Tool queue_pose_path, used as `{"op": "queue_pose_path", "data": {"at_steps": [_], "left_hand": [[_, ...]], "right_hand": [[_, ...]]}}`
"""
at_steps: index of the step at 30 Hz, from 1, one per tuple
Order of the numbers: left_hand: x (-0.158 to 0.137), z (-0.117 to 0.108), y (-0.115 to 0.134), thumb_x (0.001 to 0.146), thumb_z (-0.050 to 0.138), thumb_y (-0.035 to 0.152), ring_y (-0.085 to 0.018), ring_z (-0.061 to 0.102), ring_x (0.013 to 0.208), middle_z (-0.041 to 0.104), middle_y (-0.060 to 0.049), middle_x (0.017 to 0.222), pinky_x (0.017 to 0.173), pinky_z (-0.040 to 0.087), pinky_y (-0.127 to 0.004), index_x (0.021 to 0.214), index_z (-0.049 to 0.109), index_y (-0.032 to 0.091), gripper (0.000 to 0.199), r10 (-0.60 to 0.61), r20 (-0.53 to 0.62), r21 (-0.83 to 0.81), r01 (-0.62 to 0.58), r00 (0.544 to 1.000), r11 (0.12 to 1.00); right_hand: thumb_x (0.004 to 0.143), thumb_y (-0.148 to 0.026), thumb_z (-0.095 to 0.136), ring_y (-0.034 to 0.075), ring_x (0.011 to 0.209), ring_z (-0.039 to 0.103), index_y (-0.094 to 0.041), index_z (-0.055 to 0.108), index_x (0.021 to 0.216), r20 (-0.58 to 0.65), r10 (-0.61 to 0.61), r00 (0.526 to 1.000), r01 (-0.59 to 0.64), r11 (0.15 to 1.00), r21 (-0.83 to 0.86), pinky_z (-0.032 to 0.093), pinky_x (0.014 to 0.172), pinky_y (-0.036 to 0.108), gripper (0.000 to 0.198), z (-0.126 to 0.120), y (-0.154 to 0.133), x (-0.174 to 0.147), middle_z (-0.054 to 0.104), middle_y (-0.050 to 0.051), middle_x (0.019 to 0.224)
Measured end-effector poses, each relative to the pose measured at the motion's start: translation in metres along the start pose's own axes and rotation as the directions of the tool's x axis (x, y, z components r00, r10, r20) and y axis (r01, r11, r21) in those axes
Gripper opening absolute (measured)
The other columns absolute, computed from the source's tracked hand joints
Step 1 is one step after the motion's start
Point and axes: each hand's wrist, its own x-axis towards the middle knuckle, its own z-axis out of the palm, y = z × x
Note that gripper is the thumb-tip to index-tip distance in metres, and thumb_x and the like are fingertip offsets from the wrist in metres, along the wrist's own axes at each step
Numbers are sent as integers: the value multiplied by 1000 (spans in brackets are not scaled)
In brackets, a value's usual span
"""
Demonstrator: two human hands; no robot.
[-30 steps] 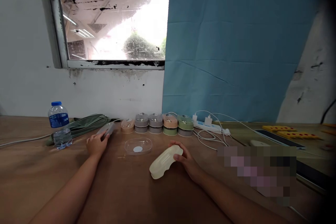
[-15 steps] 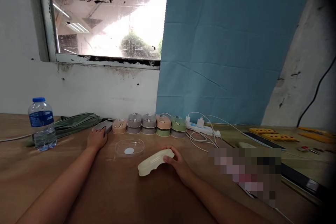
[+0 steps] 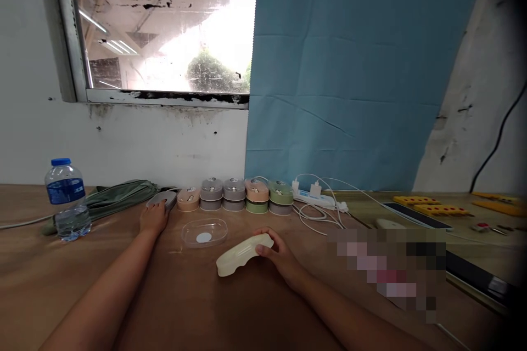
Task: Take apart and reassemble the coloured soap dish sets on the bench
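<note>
My right hand grips one end of a cream moulded plastic insert, thumb on the near side, holding it tilted above the table. On the left, my left hand reaches to a grey oval lunch-box-like case, its fingers around the near left part. The hand hides some of that case. Between the hands, a clear oval plastic cover with a white round sticker lies on the table. Similar cases line the back: a peach case, grey stacks, a peach-and-green stack and a green-and-grey stack.
A water bottle and a green cloth bag occupy the back left. A power strip with white cables lies right of the stacks. Yellow strips and a blurred-out patch are further right.
The camera view has shifted slightly. My left hand stays at the grey case, and my right hand keeps hold of the cream insert in nearly the same pose.
</note>
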Motion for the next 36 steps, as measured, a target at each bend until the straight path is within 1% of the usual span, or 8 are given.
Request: {"op": "queue_pose_path", "data": {"at_steps": [11, 15, 18, 21, 24, 27, 30, 36], "left_hand": [[1, 3, -3, 78, 39, 29, -28, 53, 100, 60, -18, 104, 84, 38, -38, 116, 48, 9, 43, -70, -22, -37, 69, 997, 997], [-1, 1, 1, 79, 37, 31, -32, 37, 117, 51, -20, 119, 93, 29, -46, 115, 49, 5, 45, -85, -89, -84, 77, 992, 993], [-6, -6, 11, 84, 30, 30, -27, 24, 126, 40, -13, 131, 100, 20, -45, 120, 45, 9, 44, -17, -151, -126, -2, 988, 992], [-23, -21, 27, 87, 26, 31, -18, 26, 126, 41, -2, 132, 102, 20, -36, 121, 44, 19, 41, 120, -185, -170, -153, 975, 974], [-52, -44, 44, 88, 24, 29, -17, 31, 123, 45, -2, 129, 101, 23, -37, 119, 45, 21, 39, 303, -280, -324, -387, 911, 863], [-83, -68, 57, 86, 32, 29, -18, 33, 122, 45, -3, 129, 100, 25, -37, 120, 43, 23, 36, 578, -297, -392, -649, 760, 652], [-99, -80, 60, 81, 41, 26, -20, 35, 120, 48, -3, 125, 101, 25, -38, 120, 44, 24, 39, 690, -276, -386, -734, 669, 558], [-88, -75, 42, 79, 41, 26, -18, 56, 86, 64, -5, 90, 80, 39, -32, 94, 61, 22, 25, 593, -52, -404, -560, 804, 724]], "right_hand": [[63, -40, 66, 15, 68, 49, -21, 49, 86, 12, -10, 1000, 10, 1000, -7, 38, 62, 25, 34, -3, 3, 1, 52, -2, 72], [63, -39, 66, 15, 68, 49, -22, 49, 86, 17, -10, 1000, 10, 1000, -6, 39, 63, 25, 33, -3, 4, 2, 51, -2, 71], [63, -39, 66, 15, 68, 50, -22, 50, 87, 29, 3, 1000, -4, 1000, 14, 39, 63, 25, 33, -4, 5, 2, 51, -2, 71], [65, -36, 66, 15, 70, 50, -23, 49, 89, 44, 8, 999, -10, 999, 44, 39, 64, 25, 32, -4, 7, 2, 52, -2, 74], [63, -32, 67, 14, 71, 50, -23, 48, 91, 72, 8, 997, -13, 998, 67, 40, 65, 24, 34, -4, 7, 1, 52, -2, 78], [62, -30, 68, 15, 73, 50, -24, 48, 92, 98, -2, 995, -4, 998, 63, 41, 65, 24, 37, -4, 5, 0, 52, -2, 84], [60, -30, 69, 15, 75, 50, -23, 47, 94, 84, -16, 996, 12, 998, 54, 41, 66, 25, 41, -4, 3, -2, 52, -1, 84], [59, -34, 69, 16, 71, 50, -23, 46, 94, 6, -27, 1000, 27, 999, 45, 42, 64, 26, 43, -3, -1, -2, 51, -2, 77]]}}
